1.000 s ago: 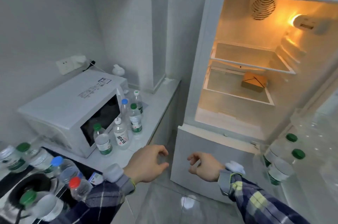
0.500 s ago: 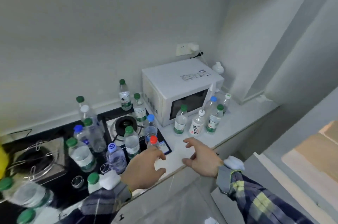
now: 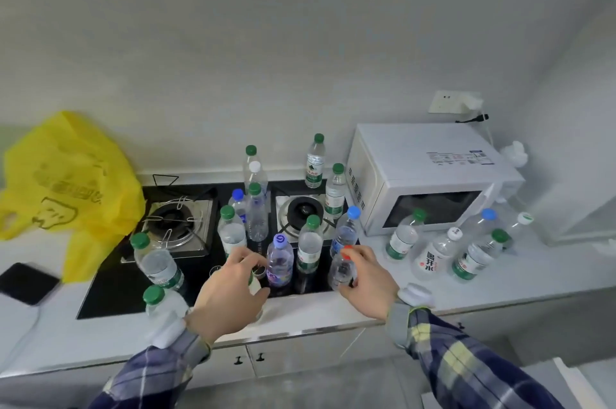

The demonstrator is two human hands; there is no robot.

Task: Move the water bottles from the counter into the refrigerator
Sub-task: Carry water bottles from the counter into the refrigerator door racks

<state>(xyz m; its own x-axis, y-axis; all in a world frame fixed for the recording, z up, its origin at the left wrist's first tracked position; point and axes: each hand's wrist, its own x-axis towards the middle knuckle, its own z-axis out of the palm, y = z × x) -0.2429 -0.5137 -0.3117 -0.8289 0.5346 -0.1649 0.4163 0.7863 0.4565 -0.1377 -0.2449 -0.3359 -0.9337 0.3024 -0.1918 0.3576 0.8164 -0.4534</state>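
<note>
Several clear water bottles with green, blue, white and purple caps stand on the black gas hob (image 3: 110, 295) and the white counter (image 3: 520, 285). My right hand (image 3: 370, 278) curls round a small red-capped bottle (image 3: 340, 270) at the hob's front edge, thumb on its front. My left hand (image 3: 230, 292) is arched over a small bottle (image 3: 255, 285), which it mostly hides, with thumb and fingers on either side of it. A purple-capped bottle (image 3: 280, 263) and a green-capped bottle (image 3: 309, 252) stand between my hands. The refrigerator is out of view.
A white microwave (image 3: 433, 171) stands at the right, with several bottles (image 3: 433, 258) in front of it. At the left lie a yellow plastic bag (image 3: 66, 181) and a black phone (image 3: 26, 282). Two burners (image 3: 173, 221) sit among the bottles. Cabinet doors are below the counter.
The view has swung left from the open refrigerator to the counter. Both hands, empty before, have reached forward and now close on two small bottles at the hob's front.
</note>
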